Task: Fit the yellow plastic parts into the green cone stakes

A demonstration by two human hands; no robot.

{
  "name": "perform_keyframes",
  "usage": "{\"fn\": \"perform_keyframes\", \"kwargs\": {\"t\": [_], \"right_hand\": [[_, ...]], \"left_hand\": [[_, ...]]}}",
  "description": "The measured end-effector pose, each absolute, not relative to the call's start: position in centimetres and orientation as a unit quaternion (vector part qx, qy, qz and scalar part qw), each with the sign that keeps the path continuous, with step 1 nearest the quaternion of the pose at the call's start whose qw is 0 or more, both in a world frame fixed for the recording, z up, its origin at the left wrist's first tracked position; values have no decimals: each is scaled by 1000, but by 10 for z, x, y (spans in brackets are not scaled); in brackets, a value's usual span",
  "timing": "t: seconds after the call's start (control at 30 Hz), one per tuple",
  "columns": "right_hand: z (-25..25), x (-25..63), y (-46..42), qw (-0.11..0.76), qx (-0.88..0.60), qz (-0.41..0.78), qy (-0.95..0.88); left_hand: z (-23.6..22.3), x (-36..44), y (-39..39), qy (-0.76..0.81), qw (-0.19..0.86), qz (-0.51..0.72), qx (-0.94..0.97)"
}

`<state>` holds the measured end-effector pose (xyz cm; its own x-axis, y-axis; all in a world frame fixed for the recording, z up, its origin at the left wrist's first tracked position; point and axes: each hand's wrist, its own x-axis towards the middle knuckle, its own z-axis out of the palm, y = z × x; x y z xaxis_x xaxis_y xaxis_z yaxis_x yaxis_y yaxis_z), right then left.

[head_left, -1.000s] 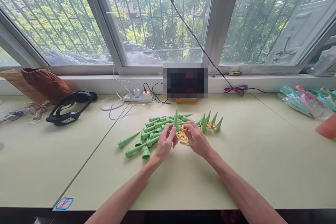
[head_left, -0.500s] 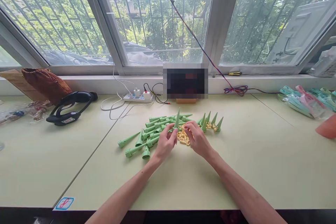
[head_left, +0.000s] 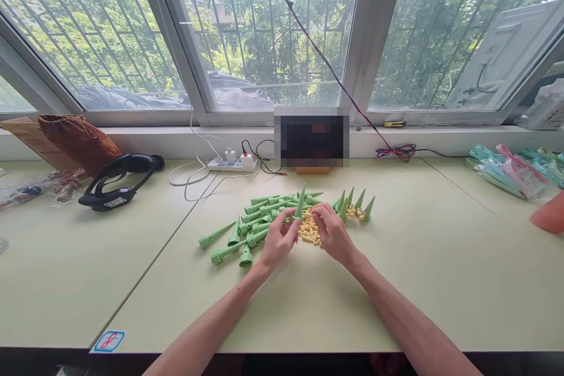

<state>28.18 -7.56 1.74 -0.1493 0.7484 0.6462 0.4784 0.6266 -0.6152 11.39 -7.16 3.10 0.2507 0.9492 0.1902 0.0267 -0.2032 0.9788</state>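
Observation:
My left hand (head_left: 278,239) is closed around the lower end of a green plastic watering spike (head_left: 301,201), which points upward. My right hand (head_left: 335,236) is just to its right with thumb and fingers drawn together; whatever lies between the fingertips is too small to make out. Between and under the hands lies a heap of small yellow plastic pegs (head_left: 311,234). A pile of green spikes (head_left: 227,252) spreads out to the left and behind my left hand. Several spikes (head_left: 369,210) stand tip-up beyond my right hand, with yellow pieces around their bases.
A blurred dark screen (head_left: 312,140) stands behind the pile. At the back left are a power strip (head_left: 232,164), black headset (head_left: 117,185) and brown pouch (head_left: 77,140). Bundled cable (head_left: 396,151), bagged plastic pieces (head_left: 506,170) and an orange-red object (head_left: 549,212) are on the right.
The spike in my left hand has shifted slightly right and tilted a little. My right fingers have moved very slightly; the pile and the standing spikes are unchanged.

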Motion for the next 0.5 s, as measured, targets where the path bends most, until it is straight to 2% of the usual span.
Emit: {"fn": "perform_keyframes", "kwargs": {"t": [0.5], "right_hand": [[16,283,-75,499,-434,135,-738]], "left_hand": [[23,113,-72,390,484,445,645]]}}
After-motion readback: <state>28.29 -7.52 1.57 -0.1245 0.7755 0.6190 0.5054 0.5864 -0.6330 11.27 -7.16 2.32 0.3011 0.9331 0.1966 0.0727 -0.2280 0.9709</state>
